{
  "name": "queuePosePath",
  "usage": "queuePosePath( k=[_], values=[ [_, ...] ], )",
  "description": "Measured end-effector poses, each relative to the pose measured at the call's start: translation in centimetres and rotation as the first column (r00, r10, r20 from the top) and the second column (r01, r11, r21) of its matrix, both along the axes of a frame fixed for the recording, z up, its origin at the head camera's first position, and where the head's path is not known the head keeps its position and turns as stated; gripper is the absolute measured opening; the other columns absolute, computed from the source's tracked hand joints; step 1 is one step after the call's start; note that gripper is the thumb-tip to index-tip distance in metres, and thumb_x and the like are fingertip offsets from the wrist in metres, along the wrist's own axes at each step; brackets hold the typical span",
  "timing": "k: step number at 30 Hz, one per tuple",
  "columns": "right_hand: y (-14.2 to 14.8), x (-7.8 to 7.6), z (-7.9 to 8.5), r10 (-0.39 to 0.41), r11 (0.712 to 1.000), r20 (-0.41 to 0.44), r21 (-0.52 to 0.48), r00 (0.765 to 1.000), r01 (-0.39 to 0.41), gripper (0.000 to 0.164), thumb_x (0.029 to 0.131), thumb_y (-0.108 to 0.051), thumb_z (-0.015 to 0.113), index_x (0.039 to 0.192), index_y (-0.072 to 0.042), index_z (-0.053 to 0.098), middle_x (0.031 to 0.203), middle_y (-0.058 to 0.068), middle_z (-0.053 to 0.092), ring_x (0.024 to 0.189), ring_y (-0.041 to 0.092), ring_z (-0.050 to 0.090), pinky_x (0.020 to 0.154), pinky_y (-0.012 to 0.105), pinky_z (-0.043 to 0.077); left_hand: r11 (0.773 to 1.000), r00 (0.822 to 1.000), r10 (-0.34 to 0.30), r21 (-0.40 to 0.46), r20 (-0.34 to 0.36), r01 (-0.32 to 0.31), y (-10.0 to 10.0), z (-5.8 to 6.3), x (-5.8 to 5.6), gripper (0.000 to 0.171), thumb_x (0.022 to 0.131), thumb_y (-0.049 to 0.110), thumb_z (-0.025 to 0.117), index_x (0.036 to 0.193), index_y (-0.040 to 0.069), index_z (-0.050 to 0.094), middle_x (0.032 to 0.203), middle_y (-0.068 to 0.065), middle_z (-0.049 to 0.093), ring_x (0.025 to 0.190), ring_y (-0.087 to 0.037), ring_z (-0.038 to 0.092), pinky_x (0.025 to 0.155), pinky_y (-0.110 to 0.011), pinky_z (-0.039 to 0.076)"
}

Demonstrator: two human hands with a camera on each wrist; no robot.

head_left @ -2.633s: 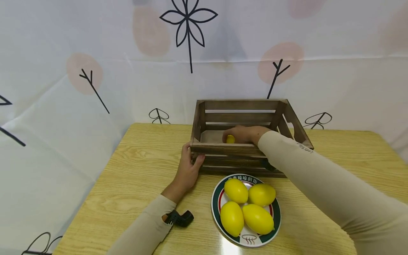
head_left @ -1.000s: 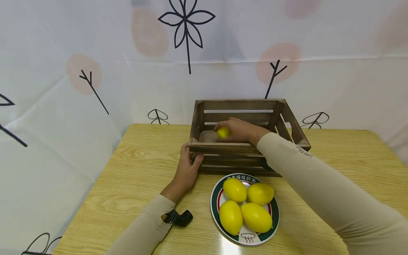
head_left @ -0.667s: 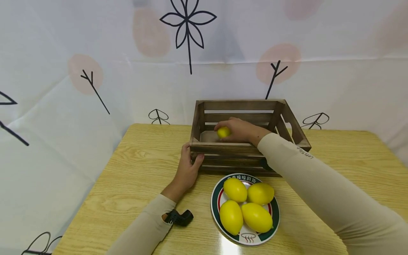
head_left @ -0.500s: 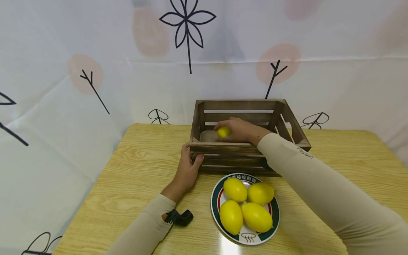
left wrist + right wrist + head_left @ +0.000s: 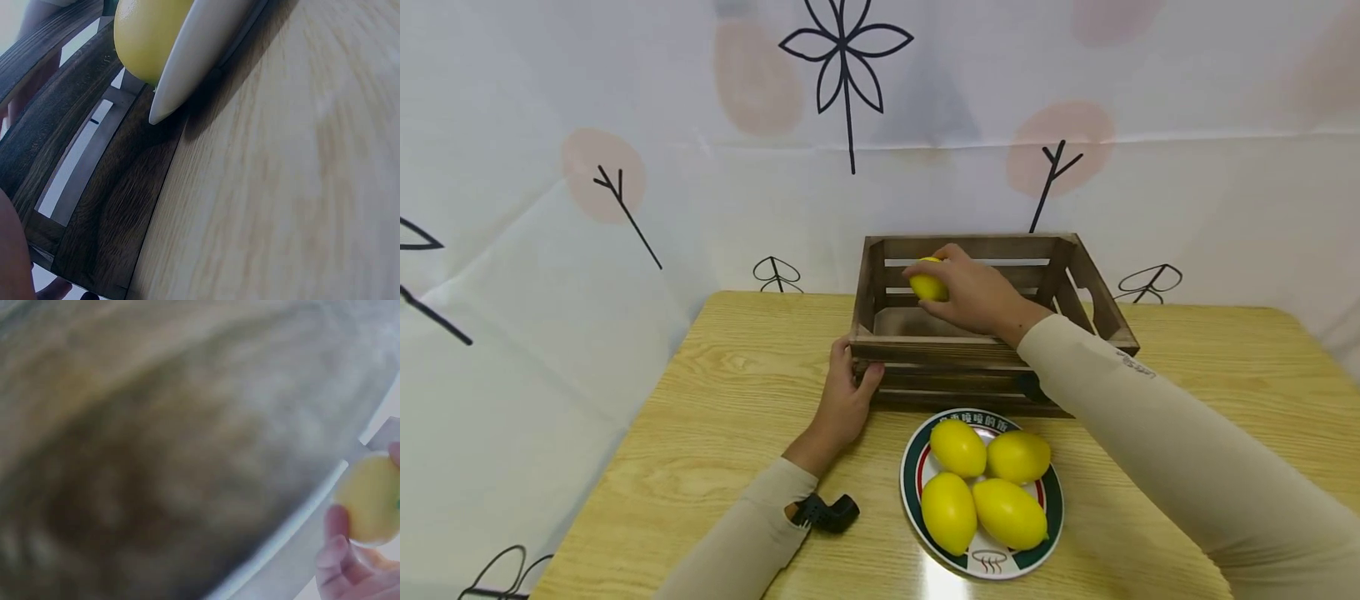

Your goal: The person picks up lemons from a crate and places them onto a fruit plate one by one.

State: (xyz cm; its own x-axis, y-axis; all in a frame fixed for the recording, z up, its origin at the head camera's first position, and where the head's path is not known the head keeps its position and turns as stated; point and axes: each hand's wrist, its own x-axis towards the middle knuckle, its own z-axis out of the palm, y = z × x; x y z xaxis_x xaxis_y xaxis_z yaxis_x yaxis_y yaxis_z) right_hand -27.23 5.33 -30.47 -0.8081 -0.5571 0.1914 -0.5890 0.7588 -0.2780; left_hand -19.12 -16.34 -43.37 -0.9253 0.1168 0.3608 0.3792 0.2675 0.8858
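My right hand (image 5: 973,292) grips a yellow lemon (image 5: 928,283) above the floor of a brown slatted wooden crate (image 5: 940,352). The right wrist view shows fingers and thumb curled round that lemon (image 5: 370,500). At the crate's front left corner my left hand (image 5: 842,400) holds on, thumb on the front slats and fingers round the side. In front of the crate stands a round plate (image 5: 910,492) with a green rim, carrying several more lemons (image 5: 958,447). The left wrist view has the plate's edge (image 5: 187,69) close to the crate's slats (image 5: 119,206).
A light wooden table (image 5: 715,417) bears the crate and plate. Behind it hangs a white cloth (image 5: 685,100) printed with leaves and pale blotches. A black wrist camera (image 5: 829,512) sits on my left forearm, just left of the plate.
My right hand has risen from low inside the crate with the lemon, now about level with its back slats. The left hand keeps its place at the corner.
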Motion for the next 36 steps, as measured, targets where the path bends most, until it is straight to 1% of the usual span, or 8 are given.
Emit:
queuePosePath(
  k=[3,7,9,13,19,26,32,36],
  values=[
    [0.1,0.4,0.4,-0.007,1.000,-0.113,-0.030,0.994,0.004,0.052,0.095,-0.029,0.068,0.145,-0.025,0.052,0.141,0.022,0.044,0.092,0.034,0.065,0.078,0.047,0.057,1.000,1.000,-0.001,0.002,-0.001,0.001,0.0,-0.1,-0.1,0.051,0.104,0.019,0.053,0.149,0.007,0.031,0.145,-0.015,0.046,0.129,-0.027,0.050,0.107,-0.050,0.040],
    [0.1,0.7,0.8,0.003,0.998,-0.254,-0.066,0.967,-0.021,0.057,0.094,-0.029,0.070,0.147,-0.025,0.050,0.141,0.022,0.046,0.093,0.033,0.066,0.080,0.046,0.058,1.000,1.000,0.006,-0.006,-0.007,-0.006,0.0,-0.3,-0.1,0.053,0.104,0.029,0.054,0.148,0.009,0.032,0.145,-0.013,0.045,0.129,-0.026,0.050,0.107,-0.049,0.040],
    [0.2,1.0,0.8,0.014,0.996,-0.296,-0.083,0.955,-0.040,0.057,0.093,-0.030,0.071,0.146,-0.024,0.050,0.140,0.022,0.046,0.091,0.032,0.067,0.079,0.045,0.058,1.000,1.000,0.007,-0.010,-0.008,-0.008,0.0,-0.3,0.0,0.055,0.104,0.035,0.054,0.148,0.010,0.032,0.146,-0.013,0.044,0.130,-0.026,0.049,0.107,-0.049,0.039],
    [0.6,1.7,1.1,0.035,0.988,-0.354,-0.131,0.935,-0.087,0.057,0.093,-0.029,0.072,0.146,-0.023,0.051,0.138,0.022,0.048,0.085,0.031,0.068,0.076,0.044,0.059,1.000,1.000,0.006,-0.021,-0.016,-0.007,0.0,-0.2,0.1,0.063,0.103,0.045,0.052,0.149,0.007,0.032,0.148,-0.014,0.042,0.131,-0.028,0.047,0.107,-0.050,0.039],
    [0.8,3.5,2.1,0.051,0.968,-0.395,-0.208,0.917,-0.143,0.058,0.091,-0.027,0.075,0.145,-0.024,0.052,0.141,0.021,0.048,0.081,0.027,0.067,0.072,0.039,0.059,0.999,1.000,0.008,-0.041,-0.020,-0.009,0.0,0.0,0.2,0.060,0.103,0.046,0.051,0.149,0.010,0.037,0.149,-0.012,0.034,0.133,-0.027,0.046,0.107,-0.050,0.040],
    [0.9,6.0,2.1,0.088,0.923,-0.432,-0.303,0.897,-0.237,0.059,0.087,-0.020,0.079,0.141,-0.019,0.056,0.142,0.020,0.047,0.102,0.032,0.065,0.073,0.039,0.060,0.999,1.000,0.014,-0.045,-0.022,-0.015,-0.1,0.2,0.3,0.049,0.104,0.027,0.053,0.149,0.012,0.039,0.149,-0.012,0.032,0.133,-0.028,0.045,0.108,-0.051,0.039],
    [1.1,8.0,1.7,0.106,0.901,-0.438,-0.338,0.893,-0.273,0.061,0.085,-0.018,0.082,0.141,-0.017,0.057,0.144,0.021,0.046,0.106,0.030,0.065,0.066,0.031,0.060,0.999,0.999,0.012,-0.038,-0.030,-0.013,-0.1,0.0,0.2,0.052,0.104,0.036,0.052,0.148,0.011,0.041,0.149,-0.012,0.033,0.134,-0.027,0.045,0.109,-0.050,0.038],
    [1.3,9.3,1.2,0.112,0.880,-0.419,-0.380,0.901,-0.286,0.063,0.082,-0.014,0.083,0.140,-0.016,0.057,0.145,0.018,0.046,0.113,0.028,0.061,0.073,0.033,0.060,0.999,0.999,0.013,-0.041,-0.034,-0.014,-0.1,0.0,0.1,0.054,0.104,0.040,0.051,0.149,0.010,0.040,0.149,-0.012,0.033,0.134,-0.027,0.045,0.110,-0.050,0.038]
  ],
)
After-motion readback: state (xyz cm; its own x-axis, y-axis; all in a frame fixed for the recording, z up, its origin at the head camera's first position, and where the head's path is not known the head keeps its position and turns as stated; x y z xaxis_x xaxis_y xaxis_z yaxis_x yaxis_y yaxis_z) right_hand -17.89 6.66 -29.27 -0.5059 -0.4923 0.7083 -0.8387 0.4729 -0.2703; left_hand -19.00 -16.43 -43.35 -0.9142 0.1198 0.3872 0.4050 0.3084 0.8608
